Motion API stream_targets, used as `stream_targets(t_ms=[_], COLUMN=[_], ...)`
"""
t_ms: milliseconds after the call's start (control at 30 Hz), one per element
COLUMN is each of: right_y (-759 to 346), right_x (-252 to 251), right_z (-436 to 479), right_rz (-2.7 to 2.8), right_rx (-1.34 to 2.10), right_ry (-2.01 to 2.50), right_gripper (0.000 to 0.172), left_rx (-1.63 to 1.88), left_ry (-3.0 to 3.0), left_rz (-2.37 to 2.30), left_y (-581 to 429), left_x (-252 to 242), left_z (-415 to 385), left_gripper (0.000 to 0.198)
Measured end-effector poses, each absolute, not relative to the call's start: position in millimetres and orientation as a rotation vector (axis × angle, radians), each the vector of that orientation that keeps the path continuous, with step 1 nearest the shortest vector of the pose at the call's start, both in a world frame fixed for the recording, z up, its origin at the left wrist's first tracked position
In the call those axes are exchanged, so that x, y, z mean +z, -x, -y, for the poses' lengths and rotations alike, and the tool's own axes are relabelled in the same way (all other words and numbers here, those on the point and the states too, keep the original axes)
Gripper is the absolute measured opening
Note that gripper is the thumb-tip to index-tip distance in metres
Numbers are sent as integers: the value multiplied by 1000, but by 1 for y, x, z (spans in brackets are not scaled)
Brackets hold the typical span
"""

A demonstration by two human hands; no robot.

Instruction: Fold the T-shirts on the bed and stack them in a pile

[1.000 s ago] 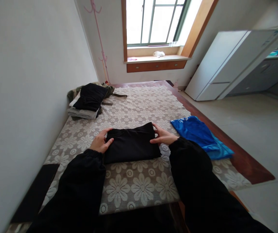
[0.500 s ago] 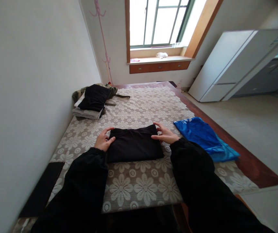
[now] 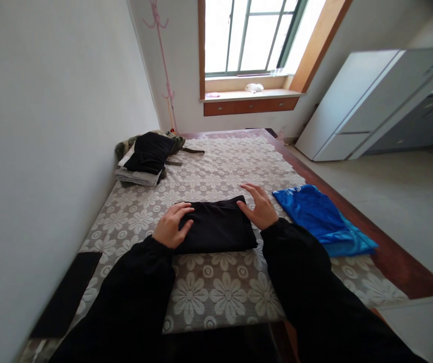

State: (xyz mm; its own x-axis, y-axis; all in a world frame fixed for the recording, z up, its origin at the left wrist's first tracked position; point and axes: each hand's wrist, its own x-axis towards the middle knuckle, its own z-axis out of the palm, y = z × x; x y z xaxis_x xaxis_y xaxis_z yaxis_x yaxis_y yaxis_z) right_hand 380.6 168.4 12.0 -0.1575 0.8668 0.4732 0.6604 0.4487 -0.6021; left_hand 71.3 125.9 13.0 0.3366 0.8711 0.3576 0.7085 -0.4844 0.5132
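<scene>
Head view, left fingers [image 3: 186,229] loosely parted, farther over folded black cloth [image 3: 218,228], right fingers [image 3: 253,190] now spread wider, contact unclear.

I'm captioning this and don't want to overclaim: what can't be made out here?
All in the head view:
Palm of the left hand: hidden by the hand's back.
Inner layers of the folded black cloth: covered by its top layer.
White print on the blue cloth: too small and blurred to read.
Top of the window: cut off by the upper edge.
</scene>
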Motion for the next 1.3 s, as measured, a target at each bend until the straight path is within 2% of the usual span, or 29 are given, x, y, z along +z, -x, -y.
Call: stream_targets(t_ms=[100, 233, 367, 767, 967, 1133, 1300], right_y=[-349, -317, -316, -320, -319, -319, -320], right_x=[24, 16, -6, -21, -15, -11, -18], right_z=[-143, -118, -121, -128, -129, -131, -130], right_rz=[2051, 2284, 2329, 2471, 2568, 2533, 2524], right_rx=[421, 468, 423, 153, 23, 33, 6], right_ry=[1137, 1043, 1210, 1411, 1468, 1476, 1459], right_gripper=[46, 53, 62, 63, 61, 57, 61], left_rx=[733, 571, 471, 425, 325, 407, 376], left_ry=[-2502, -2577, -2588, -2551, -2530, -2528, -2482], left_rz=[-1265, -1297, -1411, -1563, -1588, -1663, -1800], left_y=[-91, -101, -98, -93, -89, -85, -86], left_x=[12, -2, -16, -25, -10, -13, -24], left_z=[-113, -106, -107, -110, -117, -123, -123], left_gripper=[46, 56, 61, 74, 76, 66, 72])
